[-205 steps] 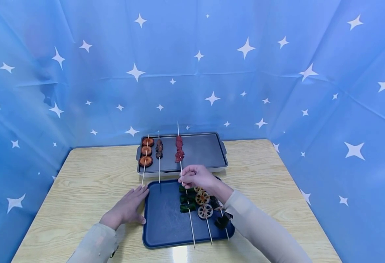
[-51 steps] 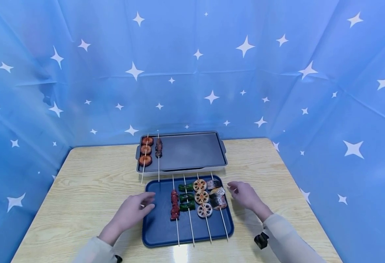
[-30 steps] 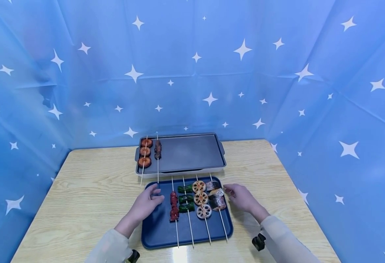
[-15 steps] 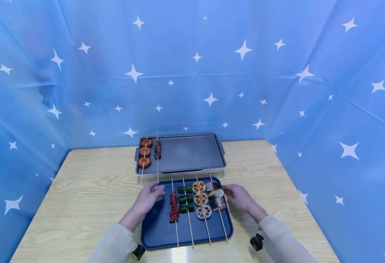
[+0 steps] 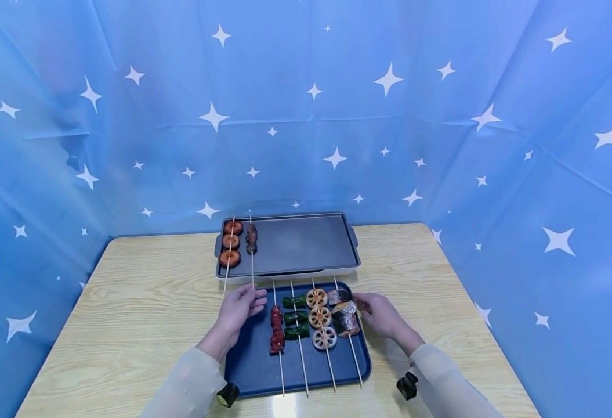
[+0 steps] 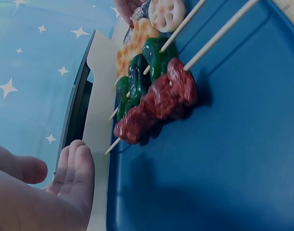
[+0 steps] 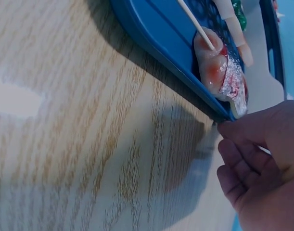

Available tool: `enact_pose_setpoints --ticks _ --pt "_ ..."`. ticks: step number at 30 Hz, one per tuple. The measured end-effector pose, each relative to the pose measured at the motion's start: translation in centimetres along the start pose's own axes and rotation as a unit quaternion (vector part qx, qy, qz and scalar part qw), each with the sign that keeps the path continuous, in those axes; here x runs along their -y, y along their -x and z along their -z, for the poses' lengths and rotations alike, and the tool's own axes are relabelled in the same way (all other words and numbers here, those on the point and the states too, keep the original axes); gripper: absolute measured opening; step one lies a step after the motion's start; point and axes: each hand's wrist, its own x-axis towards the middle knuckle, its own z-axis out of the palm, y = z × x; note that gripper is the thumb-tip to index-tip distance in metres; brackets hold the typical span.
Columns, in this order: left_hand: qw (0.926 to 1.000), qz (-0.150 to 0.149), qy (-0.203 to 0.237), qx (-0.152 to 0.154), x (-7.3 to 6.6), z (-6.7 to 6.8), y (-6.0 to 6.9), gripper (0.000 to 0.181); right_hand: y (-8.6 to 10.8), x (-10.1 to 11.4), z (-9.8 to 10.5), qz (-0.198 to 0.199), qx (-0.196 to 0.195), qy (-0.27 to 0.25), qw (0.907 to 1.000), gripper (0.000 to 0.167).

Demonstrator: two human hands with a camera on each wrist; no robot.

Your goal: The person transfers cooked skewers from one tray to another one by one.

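My left hand (image 5: 238,307) is over the upper left corner of the blue tray (image 5: 256,371), at the lower stick end of the brown meat skewer (image 5: 252,238). In the left wrist view a gap shows between thumb and straight fingers (image 6: 82,166); any contact with the stick is hidden. At the tray's right rim, my right hand (image 5: 384,316) holds the upper corner with its fingertips, other fingers curled. The tray bears a red meat skewer (image 5: 276,331), a green vegetable skewer (image 5: 296,317), a lotus root skewer (image 5: 319,317) and a fish skewer (image 5: 345,316).
Behind the tray stands a dark griddle (image 5: 306,241) with side handles. A skewer of round orange-brown slices (image 5: 230,241) lies at its left, beside the brown meat skewer. Wooden table (image 5: 144,290) extends on both sides; blue star-printed curtains (image 5: 285,116) surround it.
The red meat skewer, earlier in my right hand above the griddle, now lies on the tray. My right hand moved to the tray's right rim; my left moved up to the brown meat skewer's stick.
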Motion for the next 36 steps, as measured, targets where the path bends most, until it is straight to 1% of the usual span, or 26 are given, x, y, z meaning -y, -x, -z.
enact_pose_setpoints --ticks 2,5,9,13,16,21,27,36 --pt "0.9998 -0.002 0.020 -0.005 0.0 -0.2 -0.2 0.047 0.0 0.0 0.0 -0.004 0.002 0.003 1.0000 0.046" --pt "0.9992 -0.003 0.038 -0.011 0.0 -0.5 -0.5 0.046 0.0 0.1 0.0 -0.005 0.002 0.007 1.0000 0.044" --pt "0.9986 0.008 0.051 -0.015 0.0 -0.8 -1.1 0.045 -0.1 0.1 0.1 -0.002 0.001 0.009 1.0000 0.043" --pt "0.9979 0.018 0.062 -0.010 0.0 -0.9 -1.6 0.044 -0.1 0.2 0.1 0.000 0.000 0.010 1.0000 0.043" --pt "0.9968 0.024 0.075 -0.013 -0.1 -1.0 -2.1 0.043 -0.1 0.2 0.2 0.003 -0.002 0.012 0.9999 0.043" --pt "0.9946 0.025 0.095 -0.033 -0.1 -1.3 -2.6 0.039 -0.1 0.2 0.2 0.007 -0.004 0.015 0.9999 0.042" --pt "0.9946 0.017 0.095 -0.039 0.0 -1.2 -2.6 0.038 -0.2 0.3 0.2 0.004 -0.002 0.015 0.9999 0.041" --pt "0.9963 0.006 0.082 -0.026 -0.4 -0.8 -2.0 0.038 -0.2 0.4 0.3 -0.004 0.005 0.011 0.9999 0.041"
